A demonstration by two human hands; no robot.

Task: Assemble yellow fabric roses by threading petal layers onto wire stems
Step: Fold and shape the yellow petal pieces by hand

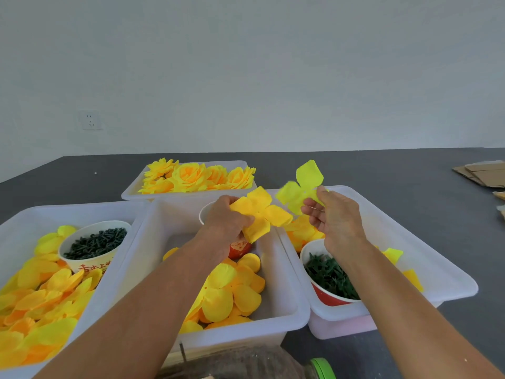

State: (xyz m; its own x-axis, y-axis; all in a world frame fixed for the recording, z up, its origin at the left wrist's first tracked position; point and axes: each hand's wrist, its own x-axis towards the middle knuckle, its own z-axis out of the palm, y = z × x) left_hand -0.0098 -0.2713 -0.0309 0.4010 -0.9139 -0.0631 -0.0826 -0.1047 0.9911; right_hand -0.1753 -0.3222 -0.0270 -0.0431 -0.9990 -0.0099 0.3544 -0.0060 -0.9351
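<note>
My left hand grips a golden-yellow four-lobed petal layer above the middle white bin. Beside it, my right hand pinches a paler lemon-yellow petal layer between thumb and fingers, raised over the right bin. The two layers are close but apart. Any wire stem in my left hand is hidden by the fingers and the petal. Loose yellow petal layers lie in the middle bin. Finished yellow roses fill the far tray.
The left bin holds orange-yellow petals and a paper cup of dark green parts. A red cup of green calyx pieces sits in the right bin. Cardboard lies far right. A green-lidded jar stands at the near edge.
</note>
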